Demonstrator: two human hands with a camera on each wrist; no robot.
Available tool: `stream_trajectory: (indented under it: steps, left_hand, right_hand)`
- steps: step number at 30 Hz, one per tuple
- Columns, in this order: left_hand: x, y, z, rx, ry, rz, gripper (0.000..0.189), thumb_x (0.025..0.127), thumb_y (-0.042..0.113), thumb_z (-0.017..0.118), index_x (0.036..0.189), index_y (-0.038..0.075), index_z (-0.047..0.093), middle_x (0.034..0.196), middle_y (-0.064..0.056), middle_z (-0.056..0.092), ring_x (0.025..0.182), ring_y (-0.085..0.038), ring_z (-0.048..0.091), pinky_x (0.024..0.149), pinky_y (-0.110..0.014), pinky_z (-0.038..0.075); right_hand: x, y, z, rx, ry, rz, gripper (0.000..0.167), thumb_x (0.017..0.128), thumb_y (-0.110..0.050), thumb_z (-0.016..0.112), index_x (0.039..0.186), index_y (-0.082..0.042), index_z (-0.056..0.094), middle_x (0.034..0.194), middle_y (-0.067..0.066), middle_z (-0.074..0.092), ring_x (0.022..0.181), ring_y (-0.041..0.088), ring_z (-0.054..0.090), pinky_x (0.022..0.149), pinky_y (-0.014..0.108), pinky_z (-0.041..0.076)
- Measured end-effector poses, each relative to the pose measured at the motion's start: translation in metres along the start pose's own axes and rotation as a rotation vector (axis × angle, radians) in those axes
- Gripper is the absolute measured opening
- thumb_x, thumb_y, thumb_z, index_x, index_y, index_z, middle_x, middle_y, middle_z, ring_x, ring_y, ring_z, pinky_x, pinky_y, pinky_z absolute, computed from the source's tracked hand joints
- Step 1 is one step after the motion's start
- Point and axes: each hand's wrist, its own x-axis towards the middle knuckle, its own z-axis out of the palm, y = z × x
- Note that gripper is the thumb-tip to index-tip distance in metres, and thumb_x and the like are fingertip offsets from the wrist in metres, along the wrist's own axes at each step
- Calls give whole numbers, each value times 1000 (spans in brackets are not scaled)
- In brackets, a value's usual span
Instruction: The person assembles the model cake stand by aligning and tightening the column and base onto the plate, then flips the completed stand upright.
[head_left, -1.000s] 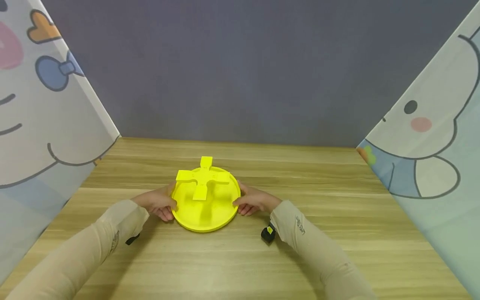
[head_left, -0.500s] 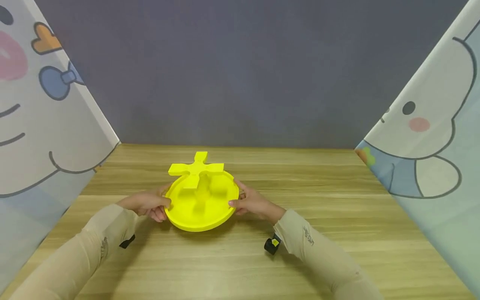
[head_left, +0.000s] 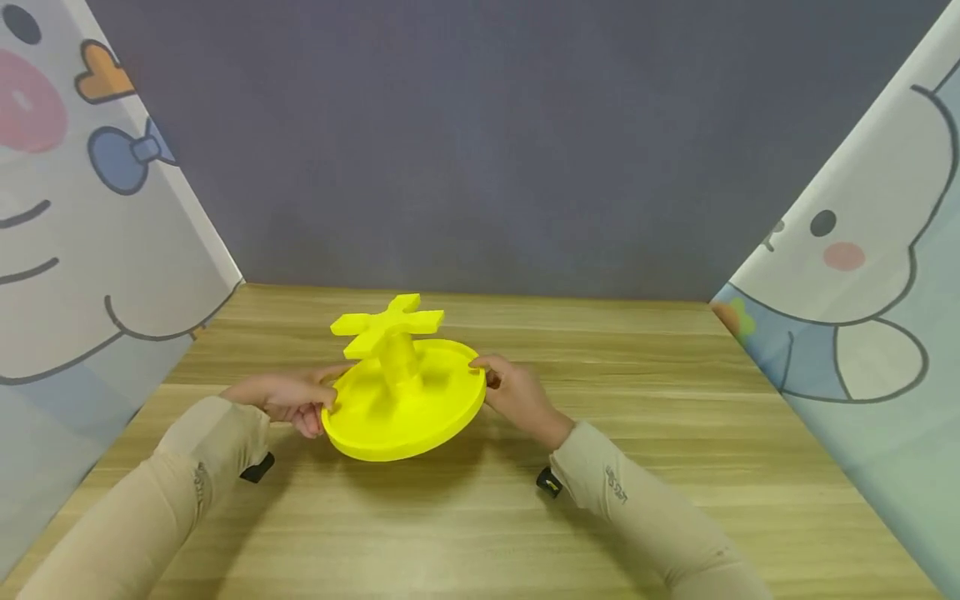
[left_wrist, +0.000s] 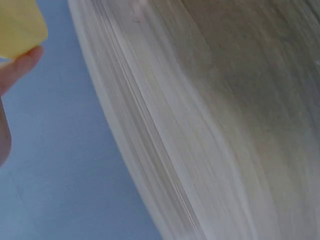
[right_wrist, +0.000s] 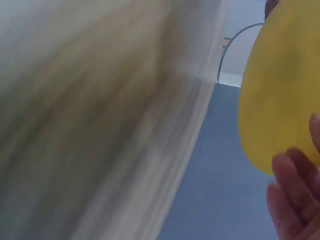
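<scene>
A bright yellow stand has a round, rimmed base [head_left: 442, 400], a short central post [head_left: 400, 365] and a cross-shaped top [head_left: 386, 325]. It is held above the table, tilted, with its shadow below. My left hand [head_left: 288, 400] grips the left rim, thumb over the edge. On the opposite side my right hand [head_left: 521, 402] pinches the rim. In the left wrist view, a fingertip [left_wrist: 25, 65] touches a piece of yellow at the upper left. The right wrist view has the base's smooth underside [right_wrist: 280, 100], with the right hand's fingers [right_wrist: 290, 190] at its lower edge.
A wood-grain table [head_left: 675, 417] spreads beneath, backed by a dark grey wall [head_left: 480, 150]. White panels with cartoon prints, a left panel [head_left: 97, 275] and a right panel [head_left: 847, 333], slant in along the sides. Black wrist devices, such as the right one [head_left: 550, 482], hang under both sleeves.
Both hands have raised the yellow stand off the table and tilted it. The cross-shaped top has swung a little left, and the post now shows. The right side of the base has come up higher.
</scene>
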Motion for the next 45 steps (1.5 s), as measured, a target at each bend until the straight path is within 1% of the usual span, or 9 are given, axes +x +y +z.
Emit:
stream_trajectory:
  steps: [4,9,15,21,27,33,36,38,45]
  left_hand:
    - [3,2,-2,10,-20,-8,90,79,2,49,151,-2,-6,63,-6,66,48,-5,61,56,-24,56]
    - [4,5,-1,-12,-56,12,87,80,3,47,149,-4,-6,68,-5,66,49,-5,60,58,-23,55]
    - [3,14,3,-21,-22,25,85,80,8,45,150,-3,-2,68,-2,64,53,-6,59,63,-26,56]
    - [2,19,13,-8,158,62,63,95,16,38,148,-8,14,79,-7,63,66,-12,64,78,-35,56]
    - [-1,23,26,131,420,320,47,102,7,37,144,-12,25,117,-31,48,97,-31,63,86,-43,53]
    - [1,21,37,400,516,560,55,88,-9,55,140,-11,36,135,-33,44,124,-49,42,99,-57,40]
    - [8,19,47,441,589,634,56,86,-1,67,136,-8,44,130,-25,54,125,-44,44,102,-60,32]
    - [13,17,54,394,638,716,52,85,-2,69,133,-5,49,121,-17,62,117,-34,55,97,-54,43]
    - [27,14,68,307,629,1159,67,80,-21,62,140,6,49,108,12,66,88,-3,66,70,-20,55]
  right_hand:
    - [2,0,-4,-212,166,-232,23,78,-3,77,100,-2,70,95,11,71,80,20,67,69,26,55]
    - [8,3,-7,-238,319,-470,24,71,8,79,91,2,68,98,19,68,91,32,67,80,33,55]
    - [10,9,-11,-123,381,-543,25,69,14,77,90,6,67,94,22,69,87,34,68,79,27,55]
    - [7,14,-14,33,404,-364,21,73,13,74,93,12,66,91,25,68,79,36,68,71,32,57]
    - [-1,17,-22,147,423,-13,31,73,1,76,102,11,68,95,25,69,80,36,69,68,33,57]
    - [-10,16,-32,238,410,171,37,77,-3,75,111,9,66,102,23,68,84,33,68,71,28,56]
    - [-15,14,-36,280,396,203,35,78,-3,75,110,10,67,100,22,68,80,24,69,70,27,56]
    - [-19,12,-39,312,381,221,32,79,-2,74,108,11,67,96,22,68,75,17,68,68,26,56]
    - [-28,7,-49,358,343,291,28,81,4,72,106,14,66,91,21,68,66,7,63,62,24,55]
